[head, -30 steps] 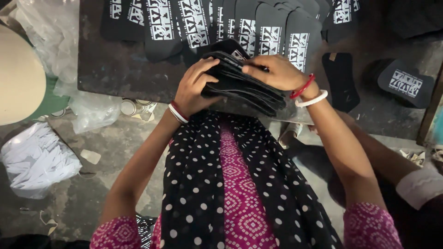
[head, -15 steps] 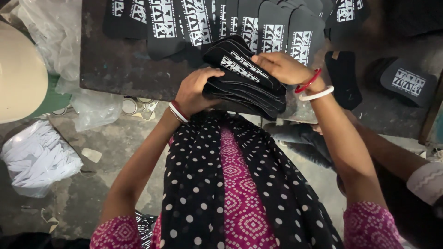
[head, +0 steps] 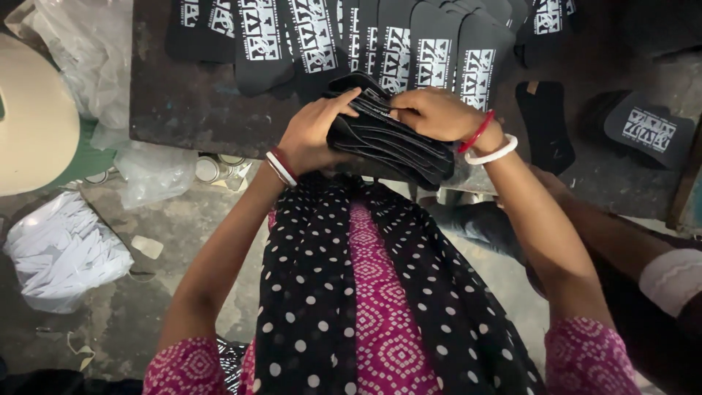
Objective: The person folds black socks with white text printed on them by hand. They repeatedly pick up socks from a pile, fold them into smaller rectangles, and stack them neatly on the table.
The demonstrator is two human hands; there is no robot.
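Observation:
A stack of black insoles (head: pixel 391 143) is held between both of my hands in front of my chest, at the near edge of the dark worktable (head: pixel 190 102). My left hand (head: pixel 314 135) grips the stack's left end, fingers over its top. My right hand (head: pixel 439 113), with red and white bangles at the wrist, rests on the top of the stack, fingertips at the uppermost insole's edge. Just beyond the hands, a row of black insoles with white printed patches (head: pixel 409 55) lies overlapped on the table.
More printed insoles (head: pixel 647 128) and a plain black one (head: pixel 545 121) lie at the right. A clear plastic bag (head: pixel 77 51), a pale round board (head: pixel 29 113), small tins (head: pixel 208 168) and a pile of white paper (head: pixel 62 252) sit left. Another person's arm (head: pixel 658 263) reaches in from the right.
The stack has been tilted and turned in my hands; the printed top insole seen half a second ago no longer shows its print. My right fingers moved onto the top edge.

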